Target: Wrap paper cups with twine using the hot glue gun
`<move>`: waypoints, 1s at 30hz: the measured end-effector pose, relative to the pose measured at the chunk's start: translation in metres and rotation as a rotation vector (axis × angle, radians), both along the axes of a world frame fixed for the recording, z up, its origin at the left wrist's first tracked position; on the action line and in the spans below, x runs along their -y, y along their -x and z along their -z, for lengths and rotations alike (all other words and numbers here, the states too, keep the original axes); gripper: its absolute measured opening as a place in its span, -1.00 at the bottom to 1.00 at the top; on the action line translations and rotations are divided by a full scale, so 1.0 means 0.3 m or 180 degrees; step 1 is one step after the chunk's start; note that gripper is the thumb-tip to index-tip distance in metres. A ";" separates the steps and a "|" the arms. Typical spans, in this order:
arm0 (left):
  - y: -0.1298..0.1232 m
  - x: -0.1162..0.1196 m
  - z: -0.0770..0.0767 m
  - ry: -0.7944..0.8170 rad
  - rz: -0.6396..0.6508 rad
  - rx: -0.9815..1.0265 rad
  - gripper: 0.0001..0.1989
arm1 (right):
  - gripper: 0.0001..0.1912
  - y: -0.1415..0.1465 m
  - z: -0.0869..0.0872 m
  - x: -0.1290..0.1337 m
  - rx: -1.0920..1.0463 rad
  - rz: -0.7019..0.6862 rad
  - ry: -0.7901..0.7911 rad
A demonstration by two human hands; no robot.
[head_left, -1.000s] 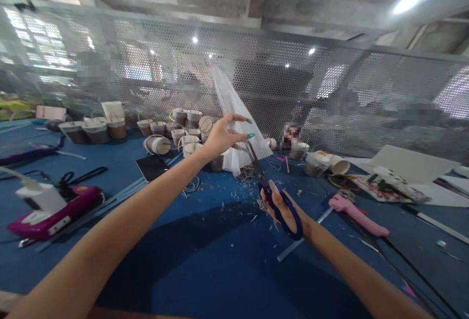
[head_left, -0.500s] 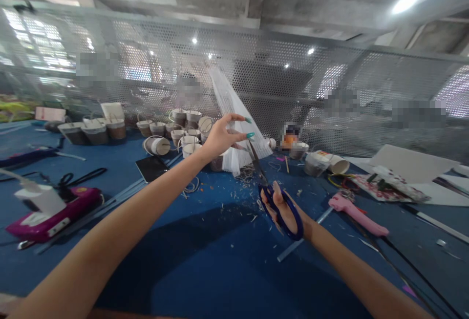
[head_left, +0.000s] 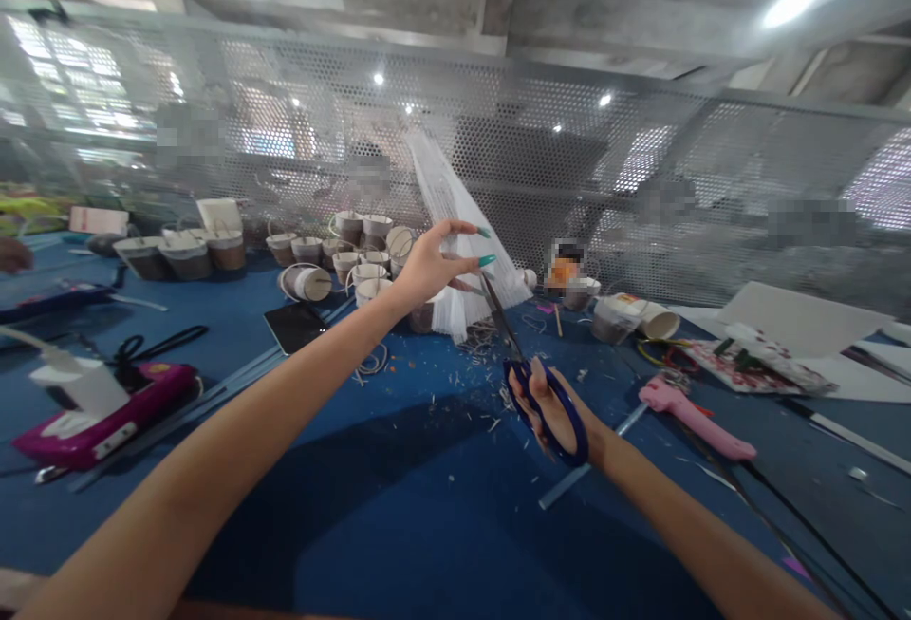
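Note:
My left hand (head_left: 436, 262) is raised in front of a white pleated sheet (head_left: 494, 250) that leans upright. Its teal-nailed thumb and index finger reach forward with a gap between their tips, while the other fingers curl beneath. Whatever they pinch is too small or hidden to name. Dark blue-handled scissors (head_left: 566, 421) are in my right hand (head_left: 551, 403), with fingers and thumb through the loops. Their blades point up and away, the tips close to my left thumb. Small pale clippings (head_left: 462, 390) lie on the blue table below.
Small cups with handles (head_left: 306, 250) crowd the back left. A phone (head_left: 293, 328) and a magenta power strip (head_left: 106, 430) lie left. On the right are a pink glue gun (head_left: 701, 419), a clear strip (head_left: 569, 485) and tipped cups (head_left: 655, 321). A perforated metal partition (head_left: 541, 164) stands behind.
Another person's blurred hand has come in at the far left edge, near the dark blue item there. My hands have barely moved; the scissors have shifted very slightly.

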State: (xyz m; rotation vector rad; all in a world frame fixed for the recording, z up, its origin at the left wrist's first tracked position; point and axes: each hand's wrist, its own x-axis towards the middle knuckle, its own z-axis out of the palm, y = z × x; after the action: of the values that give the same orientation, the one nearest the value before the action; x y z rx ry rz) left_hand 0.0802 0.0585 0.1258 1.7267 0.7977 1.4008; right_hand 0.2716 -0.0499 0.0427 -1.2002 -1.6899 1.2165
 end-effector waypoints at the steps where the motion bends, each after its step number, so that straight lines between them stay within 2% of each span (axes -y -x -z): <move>1: -0.001 0.001 -0.001 0.0010 -0.0010 -0.0006 -0.60 | -0.26 0.000 0.000 0.000 -0.0007 -0.0014 -0.0004; 10: 0.025 -0.029 -0.004 -0.0010 0.0048 0.0059 -0.79 | -0.30 -0.012 0.022 -0.011 -0.0002 -0.0007 -0.0107; 15: 0.041 -0.028 -0.013 -0.0047 -0.0169 -0.0206 -0.75 | -0.34 -0.014 0.027 -0.014 0.0080 0.0105 0.0014; 19: 0.043 -0.024 -0.012 -0.0149 -0.0172 -0.0261 -0.72 | -0.36 -0.011 0.021 -0.010 0.0008 0.0101 0.0103; 25: 0.047 -0.032 -0.008 -0.0072 -0.0209 -0.0300 -0.72 | -0.43 0.002 0.002 -0.003 -0.0147 0.0365 0.0411; 30: 0.055 -0.044 0.000 -0.0127 -0.0285 -0.0349 -0.69 | -0.45 0.000 0.006 -0.008 -0.0155 0.0325 0.0376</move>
State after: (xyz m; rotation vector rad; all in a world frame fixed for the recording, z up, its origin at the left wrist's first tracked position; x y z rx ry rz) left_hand 0.0636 0.0718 0.1258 1.8314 0.9225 1.3989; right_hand 0.2716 -0.0476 0.0408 -1.3005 -1.5206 1.2869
